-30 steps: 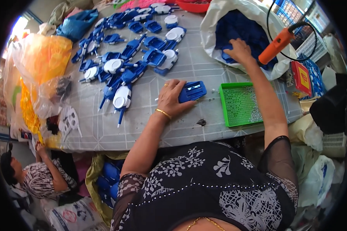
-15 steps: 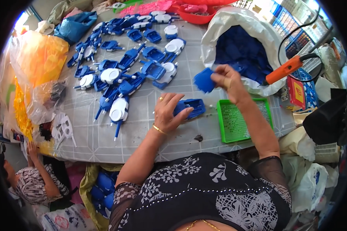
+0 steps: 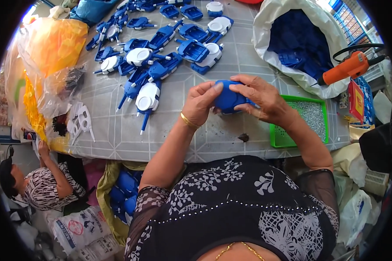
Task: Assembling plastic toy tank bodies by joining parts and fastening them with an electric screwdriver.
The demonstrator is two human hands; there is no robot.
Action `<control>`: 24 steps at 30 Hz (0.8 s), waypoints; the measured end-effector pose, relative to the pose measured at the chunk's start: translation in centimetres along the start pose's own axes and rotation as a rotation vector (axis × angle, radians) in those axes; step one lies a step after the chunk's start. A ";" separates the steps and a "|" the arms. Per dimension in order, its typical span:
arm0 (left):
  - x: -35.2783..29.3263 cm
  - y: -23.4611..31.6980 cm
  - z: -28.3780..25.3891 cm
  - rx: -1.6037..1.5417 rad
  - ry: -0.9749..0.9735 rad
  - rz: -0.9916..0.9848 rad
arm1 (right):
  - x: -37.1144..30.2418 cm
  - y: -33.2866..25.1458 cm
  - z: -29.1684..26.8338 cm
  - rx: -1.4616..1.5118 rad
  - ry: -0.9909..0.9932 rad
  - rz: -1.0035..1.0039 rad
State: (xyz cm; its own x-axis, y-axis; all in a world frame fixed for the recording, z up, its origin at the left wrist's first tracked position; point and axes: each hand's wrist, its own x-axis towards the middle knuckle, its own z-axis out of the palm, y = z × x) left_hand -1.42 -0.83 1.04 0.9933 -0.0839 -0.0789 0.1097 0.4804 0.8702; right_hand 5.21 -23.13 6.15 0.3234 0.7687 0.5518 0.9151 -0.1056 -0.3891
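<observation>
Both of my hands meet over a blue plastic toy body (image 3: 228, 98) just above the table's near middle. My left hand (image 3: 200, 103) grips its left side, the thumb on the upper face. My right hand (image 3: 263, 98) closes round the right side, its fingers over the top edge. A flat blue plate seems to lie on the body, but my fingers partly hide how the two fit. To the left and beyond lie several blue toy tank bodies (image 3: 193, 50), some with a white round turret (image 3: 147, 97).
A white sack (image 3: 260, 32) of blue plates stands at the far right. An orange electric screwdriver (image 3: 346, 69) hangs near it. A green tray (image 3: 273, 130) holds small metal screws. White plastic frames (image 3: 83, 122) and orange-filled bags (image 3: 52, 48) lie left, near another person (image 3: 48, 185).
My right hand has brought the blue plate left onto the blue toy body. Both hands now hold the body, raised from the table. The whole view has shifted.
</observation>
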 end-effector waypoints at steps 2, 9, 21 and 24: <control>-0.1 -0.2 -0.6 0.369 0.082 0.148 | -0.6 0.5 -0.9 -0.051 0.017 0.027; -0.3 -0.9 -0.2 1.460 -0.058 0.560 | -4.2 2.2 -1.2 -0.031 -0.001 0.216; 0.5 -1.3 -0.5 1.349 -0.122 0.561 | -5.1 3.1 0.9 -0.110 -0.126 0.131; 0.5 -1.4 -0.5 1.338 -0.129 0.559 | -4.7 2.7 0.8 -0.185 -0.175 0.099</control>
State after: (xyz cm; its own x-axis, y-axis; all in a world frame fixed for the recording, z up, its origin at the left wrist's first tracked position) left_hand -1.05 -1.14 -0.42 0.8768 -0.2732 0.3957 -0.4679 -0.6747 0.5709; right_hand 5.90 -26.52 1.87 0.3818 0.8444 0.3759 0.9147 -0.2868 -0.2848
